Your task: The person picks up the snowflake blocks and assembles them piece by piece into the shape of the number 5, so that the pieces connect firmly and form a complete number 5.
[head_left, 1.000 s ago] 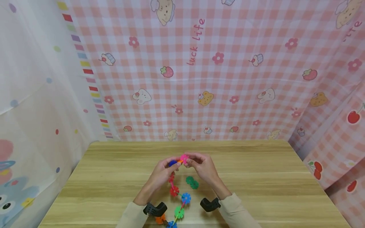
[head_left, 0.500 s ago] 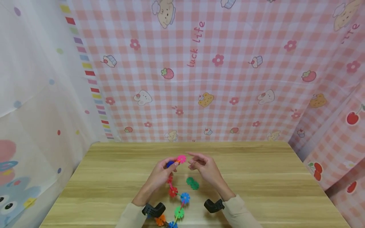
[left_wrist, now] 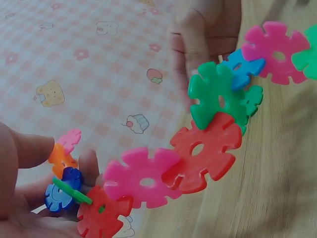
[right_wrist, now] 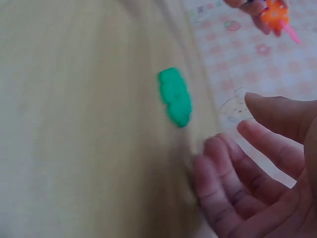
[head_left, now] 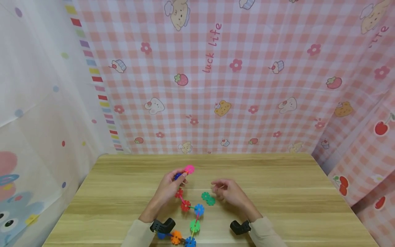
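Note:
A chain of slotted plastic snowflake discs runs from my left hand down toward the front of the table. My left thumb and fingers pinch it near its far end, around an orange disc and a blue disc. The pink end disc sticks out beyond the fingertips. My right hand, its fingers loosely bent, holds nothing. Just left of it, two loose green discs lie overlapping on the wood; in the right wrist view these green discs are blurred, beyond the fingertips.
The wooden table extends to both sides and behind the hands. A pink checked cloth hangs at its back edge. The chain zigzags between the forearms, with an orange disc and a blue disc low in the head view.
My right hand has let go of the pink disc and moved right and down toward the loose green discs. My left hand has drifted slightly left with the chain.

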The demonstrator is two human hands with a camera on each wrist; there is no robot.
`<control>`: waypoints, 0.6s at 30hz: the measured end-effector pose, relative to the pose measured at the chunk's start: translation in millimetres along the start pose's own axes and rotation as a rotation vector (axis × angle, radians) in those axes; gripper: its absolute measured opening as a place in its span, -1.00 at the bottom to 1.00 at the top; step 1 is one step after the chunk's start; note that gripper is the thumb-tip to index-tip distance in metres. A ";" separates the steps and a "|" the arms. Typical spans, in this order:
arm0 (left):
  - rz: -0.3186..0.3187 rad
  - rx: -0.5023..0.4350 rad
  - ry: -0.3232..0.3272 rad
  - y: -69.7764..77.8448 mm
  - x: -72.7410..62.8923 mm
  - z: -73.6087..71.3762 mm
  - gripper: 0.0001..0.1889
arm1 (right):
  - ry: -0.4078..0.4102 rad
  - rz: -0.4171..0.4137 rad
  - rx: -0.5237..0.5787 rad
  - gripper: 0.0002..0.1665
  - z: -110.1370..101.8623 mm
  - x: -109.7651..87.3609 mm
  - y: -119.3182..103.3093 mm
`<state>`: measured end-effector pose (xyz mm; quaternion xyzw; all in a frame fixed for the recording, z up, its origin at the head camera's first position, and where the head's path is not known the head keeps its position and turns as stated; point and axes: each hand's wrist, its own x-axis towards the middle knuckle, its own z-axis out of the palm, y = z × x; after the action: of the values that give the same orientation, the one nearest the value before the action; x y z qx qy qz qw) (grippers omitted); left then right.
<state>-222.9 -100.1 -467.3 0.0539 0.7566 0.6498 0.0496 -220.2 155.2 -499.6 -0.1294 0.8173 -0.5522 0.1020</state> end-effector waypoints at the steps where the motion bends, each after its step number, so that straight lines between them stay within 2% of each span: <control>1: 0.004 -0.002 0.002 -0.4 0.2 -0.5 -0.71 | -0.016 0.004 0.008 -0.65 0.3 -0.5 2.7; 4: 0.015 -0.009 0.003 -1.3 0.9 -2.0 -0.67 | -0.054 0.004 0.012 -0.61 1.3 -1.2 8.1; 12: 0.000 -0.024 0.009 0.2 1.2 -5.2 -0.63 | -0.123 -0.039 -0.118 -0.73 4.5 0.6 9.7; 18: 0.003 -0.010 0.009 -1.1 1.3 -6.4 -0.60 | -0.110 -0.033 -0.139 -0.75 7.3 2.1 10.9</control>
<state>-225.1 -106.4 -467.4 0.0518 0.7533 0.6540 0.0457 -221.1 152.1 -512.4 -0.1797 0.8445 -0.4878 0.1285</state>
